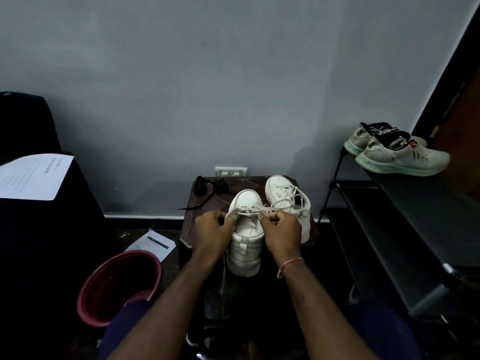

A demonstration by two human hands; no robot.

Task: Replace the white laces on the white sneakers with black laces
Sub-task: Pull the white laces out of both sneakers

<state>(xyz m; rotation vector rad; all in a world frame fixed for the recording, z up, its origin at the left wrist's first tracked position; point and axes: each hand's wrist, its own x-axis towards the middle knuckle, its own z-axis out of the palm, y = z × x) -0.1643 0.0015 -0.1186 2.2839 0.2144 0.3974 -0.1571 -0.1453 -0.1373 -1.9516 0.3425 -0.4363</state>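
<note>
Closest, working on the near white sneaker, standing upright on the desk with its heel toward the body. Pinching the white lace with the curled fingers of the left hand on one side and the curled fingers of the right hand on the other, drawn taut between them across the eyelets just ahead of the knuckles. Judged as mid-unlacing, with what looks like a loose tail hanging below the left fingers past the desk edge.

Risks from here: pulling both ends at once and jamming the lace in an eyelet, or tugging hard enough to tip the sneaker over.

Just beyond the right fingers, the second white sneaker, laced in white and not yet started, at risk of being dragged along by a snagged loop.

Farther out past the left fingers, black laces heaped toward the back of the desk, liable to slide off with any bump.
</note>
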